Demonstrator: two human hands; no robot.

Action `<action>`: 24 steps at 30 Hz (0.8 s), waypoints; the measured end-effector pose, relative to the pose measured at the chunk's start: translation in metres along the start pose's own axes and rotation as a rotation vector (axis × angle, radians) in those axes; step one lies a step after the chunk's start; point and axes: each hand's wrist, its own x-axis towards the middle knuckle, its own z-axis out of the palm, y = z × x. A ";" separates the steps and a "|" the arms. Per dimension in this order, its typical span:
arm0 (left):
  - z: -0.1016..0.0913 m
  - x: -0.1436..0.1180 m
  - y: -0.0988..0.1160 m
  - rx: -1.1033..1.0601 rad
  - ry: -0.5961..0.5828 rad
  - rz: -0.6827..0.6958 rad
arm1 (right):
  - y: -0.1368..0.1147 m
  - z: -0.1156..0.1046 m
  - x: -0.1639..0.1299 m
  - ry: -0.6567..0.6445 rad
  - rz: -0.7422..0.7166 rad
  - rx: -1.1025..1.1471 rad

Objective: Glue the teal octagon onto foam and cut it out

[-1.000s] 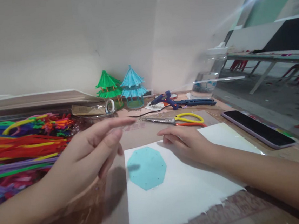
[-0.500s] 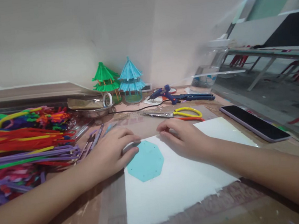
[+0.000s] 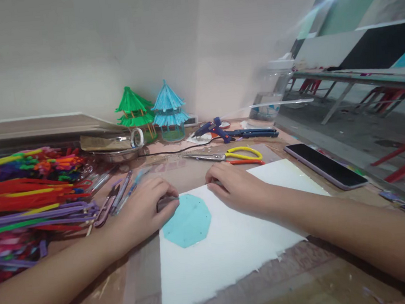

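Risk, near edge: white sheet (image 3: 234,254) may slide on desk (image 3: 105,300), shifting teal octagon (image 3: 187,220) lying on its left half. Left hand (image 3: 143,210): grip narrow at octagon's left corner, contents unclear. Right hand (image 3: 238,187): flat, just right of octagon. Beyond octagon: scissors (image 3: 224,157). No readable writing.

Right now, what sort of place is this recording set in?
Most likely a craft workbench in a workshop. A heap of coloured pipe cleaners lies at the left, a glue gun and scissors lie behind the hands, and two small pagoda models stand by the wall.
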 end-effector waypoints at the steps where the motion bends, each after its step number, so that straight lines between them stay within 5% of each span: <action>1: 0.000 0.000 0.001 -0.002 0.005 0.039 | 0.000 0.000 0.000 -0.003 0.004 0.002; 6: 0.001 -0.003 0.006 0.041 0.049 0.181 | 0.001 0.003 0.001 0.002 0.012 0.018; 12: 0.001 -0.005 0.012 0.081 0.026 0.181 | -0.001 0.000 -0.001 -0.005 0.024 -0.012; 17: -0.001 -0.002 0.010 0.054 0.044 0.144 | 0.017 -0.059 0.006 -0.154 0.117 -0.124; 20: 0.000 0.001 0.006 0.042 0.054 0.099 | 0.049 -0.100 0.011 -0.067 0.386 -0.320; 24: 0.001 0.002 0.001 0.029 0.056 0.064 | 0.099 -0.116 0.011 -0.131 0.592 -0.519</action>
